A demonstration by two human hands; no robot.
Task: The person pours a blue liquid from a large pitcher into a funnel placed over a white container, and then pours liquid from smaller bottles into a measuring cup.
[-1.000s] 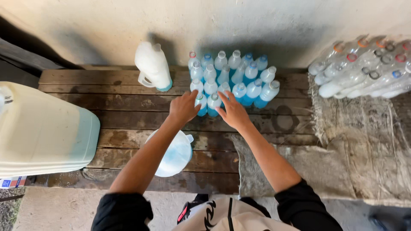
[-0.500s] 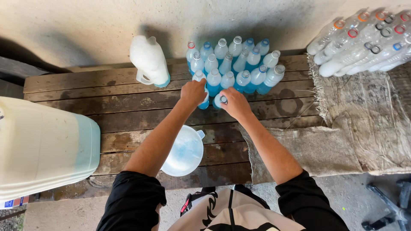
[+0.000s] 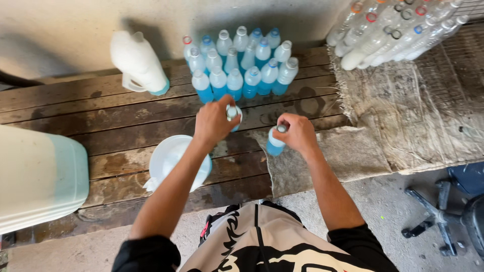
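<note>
My left hand (image 3: 213, 121) grips a small clear bottle of blue liquid (image 3: 233, 115) by its neck, just in front of the cluster of several similar blue-filled bottles (image 3: 242, 63) standing on the wooden platform (image 3: 111, 121). A second small blue-filled bottle (image 3: 275, 143) is in my right hand (image 3: 298, 132), held by its top over the sackcloth edge, a little nearer to me than the left one. Both bottles stand apart from the cluster.
A white jug (image 3: 138, 63) stands left of the cluster. A white funnel-topped container (image 3: 171, 161) sits under my left forearm. A large pale canister (image 3: 40, 176) is at the left. Empty clear bottles (image 3: 393, 27) lie stacked at the upper right on sackcloth (image 3: 418, 111). A chair base (image 3: 443, 211) is at the right.
Both hands have drawn back from the cluster toward me, each with one bottle. The right hand has moved farther out to the right.
</note>
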